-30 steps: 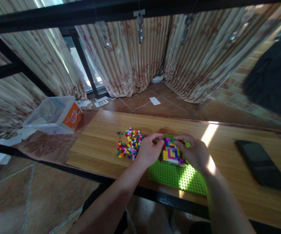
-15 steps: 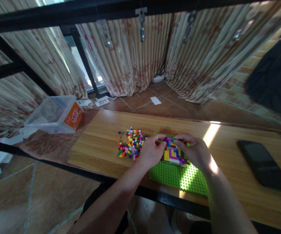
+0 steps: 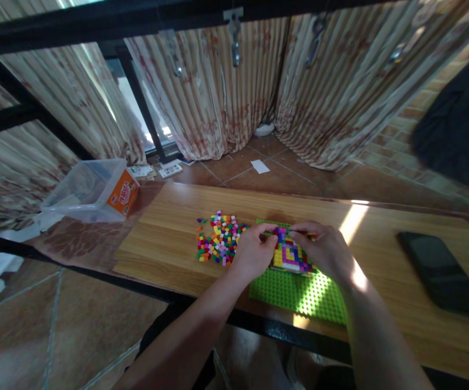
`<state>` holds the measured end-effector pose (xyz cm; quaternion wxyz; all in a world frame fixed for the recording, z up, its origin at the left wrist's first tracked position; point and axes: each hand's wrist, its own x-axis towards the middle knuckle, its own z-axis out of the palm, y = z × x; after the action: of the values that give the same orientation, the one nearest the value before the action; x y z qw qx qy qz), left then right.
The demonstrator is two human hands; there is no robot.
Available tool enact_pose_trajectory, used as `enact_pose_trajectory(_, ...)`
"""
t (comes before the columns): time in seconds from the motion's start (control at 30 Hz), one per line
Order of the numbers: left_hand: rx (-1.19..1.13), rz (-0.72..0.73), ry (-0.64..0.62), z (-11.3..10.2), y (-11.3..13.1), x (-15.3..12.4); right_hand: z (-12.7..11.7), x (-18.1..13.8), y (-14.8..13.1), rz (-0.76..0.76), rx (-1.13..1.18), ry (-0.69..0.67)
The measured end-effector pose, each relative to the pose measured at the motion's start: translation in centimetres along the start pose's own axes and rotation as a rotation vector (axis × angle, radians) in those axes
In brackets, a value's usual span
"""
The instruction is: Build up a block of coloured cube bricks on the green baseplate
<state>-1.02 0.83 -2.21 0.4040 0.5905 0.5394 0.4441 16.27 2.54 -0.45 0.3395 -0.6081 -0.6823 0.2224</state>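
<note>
The green baseplate comes nearest; on it the brick build lies between left hand and right hand — both with fingers bent near its far edge, whether gripping I cannot tell — and loose bricks sit just left of the left hand

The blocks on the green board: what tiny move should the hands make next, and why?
Maybe the right hand should press gently on the far edge of the block build: it is at that edge, and the left hand, at the far-left corner, could steady it. I can't tell if either holds anything.
</note>
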Motion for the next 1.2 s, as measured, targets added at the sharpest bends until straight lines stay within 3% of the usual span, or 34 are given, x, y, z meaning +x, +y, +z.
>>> enact_pose_trajectory(0.4, 0.103, 0.020, -0.067, -1.1, 0.3, 0.4, 0.1, -0.3, 0.2, -0.009, -0.028, -0.021)
enact_pose_trajectory(0.57, 0.319, 0.001, 0.079, -5.2, 0.7, 1.7, 0.1, -0.9, 1.6, 0.089, 0.120, -0.028)
enact_pose_trajectory(0.67, 0.521, -0.053, 0.130, -8.2, 0.8, 2.4, -0.3, -1.1, 2.2, 0.088, 0.175, 0.059)
enact_pose_trajectory(0.8, 0.724, -0.109, 0.032, -10.3, 0.3, 2.5, -0.6, -1.1, 2.6, 0.113, 0.150, 0.161)
enact_pose_trajectory(0.97, 0.894, -0.069, -0.058, -9.7, -0.6, 2.2, -0.3, -1.0, 2.3, 0.108, 0.099, 0.144)
enact_pose_trajectory(1.2, 0.965, -0.095, -0.041, -8.2, 0.1, 1.9, -0.4, -1.0, 2.3, 0.045, 0.036, 0.115)
